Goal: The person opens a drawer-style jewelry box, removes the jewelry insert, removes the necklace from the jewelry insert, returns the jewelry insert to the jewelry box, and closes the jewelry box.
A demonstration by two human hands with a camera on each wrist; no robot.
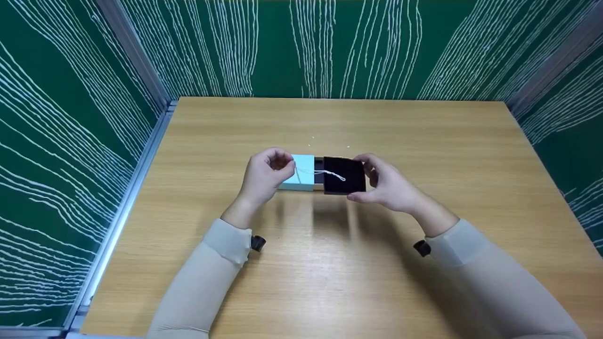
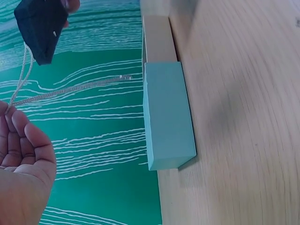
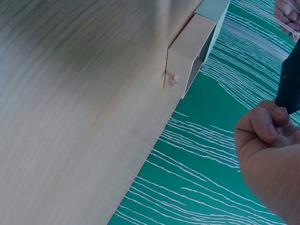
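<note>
My left hand [image 1: 264, 179] pinches a thin silver chain [image 2: 75, 88] between thumb and fingertips. One end of the chain dangles free in the left wrist view, and its other strands run to a black jewellery-box pad [image 1: 346, 188]. My right hand [image 1: 393, 186] grips that pad by its right edge, holding it raised above the table. Under and behind the hands, a turquoise box sleeve [image 2: 169, 117] rests on the table. Its pale drawer [image 3: 187, 40] is pulled partly out toward the right, with a small pull tab on the end.
The wooden table [image 1: 301, 292] extends around the box. A few tiny pale specks lie just beyond it. Green panels [image 1: 273, 47] with white wavy lines stand at the back and both sides, with a metal rail [image 1: 127, 202] along the left edge.
</note>
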